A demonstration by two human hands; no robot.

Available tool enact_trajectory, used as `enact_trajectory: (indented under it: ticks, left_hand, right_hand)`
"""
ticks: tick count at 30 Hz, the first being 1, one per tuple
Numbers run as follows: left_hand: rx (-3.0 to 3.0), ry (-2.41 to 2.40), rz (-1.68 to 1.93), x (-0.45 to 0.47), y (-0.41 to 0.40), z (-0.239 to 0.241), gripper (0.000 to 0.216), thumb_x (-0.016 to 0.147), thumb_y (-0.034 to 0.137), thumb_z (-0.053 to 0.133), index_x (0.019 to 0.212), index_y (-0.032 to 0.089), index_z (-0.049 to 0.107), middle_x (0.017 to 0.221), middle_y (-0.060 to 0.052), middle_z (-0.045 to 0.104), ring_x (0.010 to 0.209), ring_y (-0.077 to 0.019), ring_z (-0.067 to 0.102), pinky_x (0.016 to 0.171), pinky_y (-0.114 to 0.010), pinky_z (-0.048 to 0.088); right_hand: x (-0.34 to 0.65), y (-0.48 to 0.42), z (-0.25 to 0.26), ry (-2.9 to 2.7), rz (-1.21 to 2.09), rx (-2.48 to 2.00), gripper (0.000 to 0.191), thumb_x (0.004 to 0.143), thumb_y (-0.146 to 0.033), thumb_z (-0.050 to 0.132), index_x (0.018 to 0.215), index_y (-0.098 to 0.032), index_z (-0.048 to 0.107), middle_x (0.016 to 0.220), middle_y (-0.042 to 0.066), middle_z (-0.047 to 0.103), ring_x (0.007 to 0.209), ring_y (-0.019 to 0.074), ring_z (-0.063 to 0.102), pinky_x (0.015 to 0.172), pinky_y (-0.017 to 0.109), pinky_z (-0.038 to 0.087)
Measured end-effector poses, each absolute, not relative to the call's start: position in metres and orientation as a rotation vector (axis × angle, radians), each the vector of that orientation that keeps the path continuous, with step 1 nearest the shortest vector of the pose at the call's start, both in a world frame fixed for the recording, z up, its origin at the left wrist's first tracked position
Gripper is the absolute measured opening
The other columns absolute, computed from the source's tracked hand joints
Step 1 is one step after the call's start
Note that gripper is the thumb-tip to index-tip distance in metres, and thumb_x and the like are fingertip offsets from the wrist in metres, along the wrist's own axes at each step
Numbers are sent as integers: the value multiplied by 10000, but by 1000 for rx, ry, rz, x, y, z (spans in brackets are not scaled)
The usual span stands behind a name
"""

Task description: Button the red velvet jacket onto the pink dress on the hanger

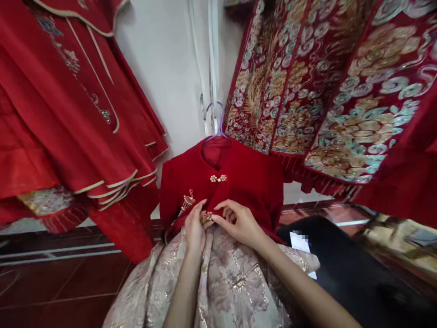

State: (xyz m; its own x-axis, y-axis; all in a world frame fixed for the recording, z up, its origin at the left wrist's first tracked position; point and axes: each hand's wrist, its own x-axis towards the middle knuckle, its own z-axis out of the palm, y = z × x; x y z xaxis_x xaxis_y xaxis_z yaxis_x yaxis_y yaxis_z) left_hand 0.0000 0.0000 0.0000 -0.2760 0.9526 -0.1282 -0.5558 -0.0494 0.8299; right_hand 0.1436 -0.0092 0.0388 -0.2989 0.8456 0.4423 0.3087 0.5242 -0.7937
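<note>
A red jacket hangs on a purple wire hanger in the middle of the view. A beaded flower clasp sits below its neckline, and a dangling jewelled brooch is pinned on the left side. Lower down on the front edge is a second beaded clasp. My left hand has its fingers closed around the left half of that clasp. From the right, my right hand pinches the other half between thumb and forefinger. The fingertips partly cover the clasp.
Pale brocade fabric lies beneath my forearms. Red garments hang on the left, and a heavily embroidered skirt hangs on the right. A white tag rests by a black surface at lower right.
</note>
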Motion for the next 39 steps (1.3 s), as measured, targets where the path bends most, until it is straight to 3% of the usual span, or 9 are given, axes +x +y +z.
enact_trajectory:
  ticks: [6,10,12,15,17,22,28,39]
  left_hand:
    - [627,952,1836,12,-9,-7,422,612,348,792,965,173,641,755,8,664,562,-63,558,527,-155,427]
    - [971,1098,1743,8,-10,-2,348,685,413,732,892,160,612,657,14,600,539,-91,543,502,-185,435]
    - [1144,1300,1832,-2,-5,1,338,686,399,732,901,163,622,762,-14,608,619,-103,558,533,-195,457]
    - [1271,1576,2010,-22,11,0,482,592,314,800,1019,191,613,1060,-71,579,875,-148,581,738,-265,521]
    - [1261,1569,1999,-35,24,-4,550,554,276,814,1048,192,587,1074,-78,581,928,-162,591,839,-325,519]
    - [1199,1312,1897,-47,41,-8,412,572,232,775,938,161,599,858,-51,660,829,-156,648,837,-342,537]
    - [1054,1257,1885,-46,41,-3,340,603,190,731,931,130,666,897,-86,715,849,-174,676,872,-348,535]
    - [980,1256,1971,-34,41,-3,308,633,237,732,913,112,707,903,-97,734,854,-193,687,890,-368,532]
  right_hand:
    - [133,-11,30,-1789,773,-962,354,718,-437,749,936,-207,591,640,-49,539,540,91,504,499,192,417]
    - [137,-7,28,-1776,867,-897,272,776,-370,706,972,-218,596,761,-16,615,646,107,580,543,185,474]
    - [142,-4,28,-1783,849,-886,235,779,-350,707,958,-221,624,807,-2,616,678,112,583,536,182,477]
    - [149,-2,29,-1758,639,-940,173,752,-332,739,823,-203,649,789,2,560,619,101,516,516,197,452]
    - [152,-3,31,-1734,552,-935,156,766,-318,729,771,-190,641,805,12,549,614,100,511,531,210,461]
    - [137,14,40,-1800,610,-745,104,810,-292,683,805,-194,647,857,38,642,792,154,633,708,257,536]
    - [89,71,39,-1754,829,-769,156,776,-331,694,790,-182,649,802,22,713,718,152,679,621,241,560]
    - [86,79,28,-1778,773,-772,110,803,-287,649,817,-177,647,784,20,697,711,139,676,616,220,563]
